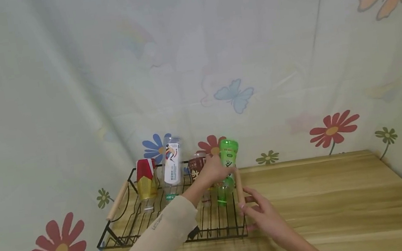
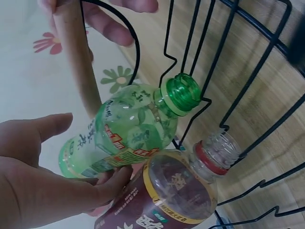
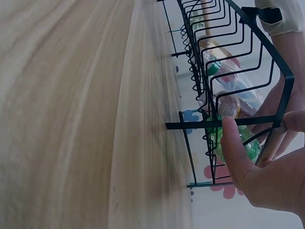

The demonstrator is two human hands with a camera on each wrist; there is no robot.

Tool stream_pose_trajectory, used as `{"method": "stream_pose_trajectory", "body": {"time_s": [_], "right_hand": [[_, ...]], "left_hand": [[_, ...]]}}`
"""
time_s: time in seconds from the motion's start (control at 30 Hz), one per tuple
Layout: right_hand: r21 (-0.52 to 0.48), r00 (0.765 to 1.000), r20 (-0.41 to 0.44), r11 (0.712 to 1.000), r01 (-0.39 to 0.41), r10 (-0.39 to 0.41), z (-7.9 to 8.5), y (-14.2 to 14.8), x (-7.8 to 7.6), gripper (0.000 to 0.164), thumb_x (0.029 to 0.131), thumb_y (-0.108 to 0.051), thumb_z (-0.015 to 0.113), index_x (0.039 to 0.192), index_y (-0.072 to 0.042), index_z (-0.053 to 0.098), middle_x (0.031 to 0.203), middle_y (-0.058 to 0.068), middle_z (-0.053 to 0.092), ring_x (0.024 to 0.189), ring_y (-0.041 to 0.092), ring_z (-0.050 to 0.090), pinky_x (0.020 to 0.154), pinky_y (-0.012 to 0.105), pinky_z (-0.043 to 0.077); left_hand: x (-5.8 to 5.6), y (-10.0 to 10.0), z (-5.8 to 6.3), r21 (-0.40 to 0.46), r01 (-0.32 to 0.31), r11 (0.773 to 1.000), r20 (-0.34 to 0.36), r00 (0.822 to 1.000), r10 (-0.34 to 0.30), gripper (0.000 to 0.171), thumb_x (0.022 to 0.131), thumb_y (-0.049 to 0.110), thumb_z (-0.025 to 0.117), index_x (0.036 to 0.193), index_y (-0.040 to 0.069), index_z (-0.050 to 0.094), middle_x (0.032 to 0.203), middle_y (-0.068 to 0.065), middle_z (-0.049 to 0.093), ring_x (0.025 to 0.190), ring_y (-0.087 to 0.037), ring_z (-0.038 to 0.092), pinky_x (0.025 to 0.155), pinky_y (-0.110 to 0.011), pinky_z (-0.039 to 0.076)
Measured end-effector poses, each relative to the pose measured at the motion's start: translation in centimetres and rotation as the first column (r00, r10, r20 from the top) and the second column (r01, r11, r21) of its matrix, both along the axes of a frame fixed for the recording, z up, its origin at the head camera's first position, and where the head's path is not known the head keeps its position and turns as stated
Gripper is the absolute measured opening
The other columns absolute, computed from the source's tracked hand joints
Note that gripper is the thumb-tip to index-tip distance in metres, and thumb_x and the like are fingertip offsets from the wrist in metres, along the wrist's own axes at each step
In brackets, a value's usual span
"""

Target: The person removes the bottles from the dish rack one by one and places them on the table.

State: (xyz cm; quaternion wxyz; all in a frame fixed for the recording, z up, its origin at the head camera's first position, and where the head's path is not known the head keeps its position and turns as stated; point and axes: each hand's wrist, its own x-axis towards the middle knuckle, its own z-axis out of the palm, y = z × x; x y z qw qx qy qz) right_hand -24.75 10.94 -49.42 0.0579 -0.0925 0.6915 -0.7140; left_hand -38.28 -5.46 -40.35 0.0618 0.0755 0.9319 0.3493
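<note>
Trouble could start at the rack's (image 3: pixel 205 124) right end, where the left hand (image 2: pixel 43 176), thumb and fingers apart around the green bottle (image 2: pixel 136 129), might knock the neck-down brown bottle (image 2: pixel 164 195) beside it, though the right hand (image 1: pixel 266 216) grips the rack.

Soft, rather dim light spreads fairly evenly over the curtain (image 1: pixel 271 50) and worktop (image 1: pixel 326 198) in the head view, where fine detail blurs. The left wrist view looks greyish, with faint glints on the green bottle (image 2: pixel 136 126).
</note>
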Motion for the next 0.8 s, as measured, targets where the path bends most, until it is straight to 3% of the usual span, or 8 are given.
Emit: {"method": "stream_pose_trajectory", "body": {"time_s": [0.13,0.33,0.6,0.8], "right_hand": [[-0.012,1.0,0.014,1.0,0.018,-0.017,0.2,-0.2,0.3,0.068,0.106,-0.023,0.067,0.164,-0.009,0.034,0.146,0.028,0.047,0.11,0.038,0.066,0.078,0.061,0.062],[-0.02,0.997,0.052,0.998,0.052,-0.051,0.4,-0.4,0.5,0.068,0.106,-0.023,0.067,0.165,-0.011,0.035,0.144,0.026,0.048,0.11,0.036,0.066,0.076,0.057,0.063],[-0.018,0.997,0.068,0.999,0.047,-0.045,0.5,-0.1,0.2,0.068,0.106,-0.025,0.066,0.165,-0.01,0.034,0.146,0.031,0.048,0.111,0.039,0.066,0.079,0.06,0.063],[-0.026,0.997,0.073,0.999,0.034,-0.032,0.5,-0.1,0.4,0.072,0.106,-0.025,0.067,0.165,-0.008,0.032,0.145,0.031,0.049,0.112,0.041,0.065,0.079,0.06,0.063]], "left_hand": [[0.2,0.0,0.0,-0.046,0.002,0.999,-0.034,0.999,-0.003,0.051,0.098,0.032,0.078,0.132,-0.001,0.059,0.127,-0.023,0.059,0.093,-0.029,0.066,0.082,-0.047,0.06],[1.3,0.1,0.6,-0.088,0.033,0.996,-0.068,0.997,-0.039,0.039,0.098,0.022,0.078,0.124,-0.001,0.059,0.095,-0.012,0.068,0.083,-0.025,0.067,0.077,-0.042,0.059],[1.4,0.4,0.7,-0.108,0.024,0.994,-0.065,0.997,-0.031,0.048,0.098,0.022,0.079,0.132,-0.001,0.054,0.097,-0.011,0.067,0.085,-0.024,0.067,0.075,-0.041,0.06],[1.3,0.3,-0.1,-0.145,0.017,0.989,-0.11,0.993,-0.033,0.05,0.097,0.025,0.08,0.131,-0.002,0.054,0.094,-0.011,0.066,0.079,-0.022,0.066,0.07,-0.037,0.059]]}}
